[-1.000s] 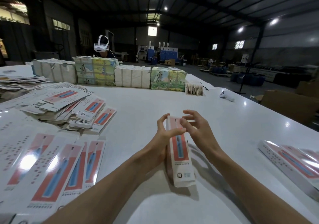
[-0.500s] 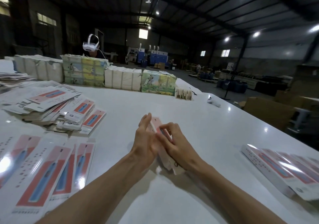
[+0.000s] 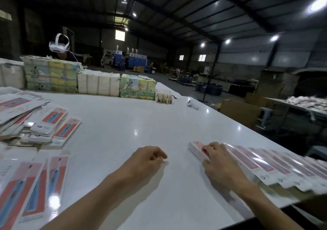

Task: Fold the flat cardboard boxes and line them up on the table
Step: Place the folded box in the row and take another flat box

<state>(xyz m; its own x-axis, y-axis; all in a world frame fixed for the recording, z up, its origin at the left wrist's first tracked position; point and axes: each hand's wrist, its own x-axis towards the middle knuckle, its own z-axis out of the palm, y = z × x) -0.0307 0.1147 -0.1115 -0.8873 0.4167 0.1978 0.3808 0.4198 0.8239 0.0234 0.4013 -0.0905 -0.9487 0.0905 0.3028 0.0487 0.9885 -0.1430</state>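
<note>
- Gripping folded box (image 3: 196, 146) with right hand (image 3: 217, 160), fingers curled over it, at left end of folded-box row (image 3: 265, 162), right side of table (image 3: 132, 123).
- Left hand (image 3: 146, 159) loosely curled, holding nothing, resting on table.

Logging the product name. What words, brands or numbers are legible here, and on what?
None legible.
On the folded box under the right hand: print blurred.
On the row of folded boxes: print blurred.
On the flat boxes at left: small print, unreadable.
On the bundles far off: pictures, no readable words.
</note>
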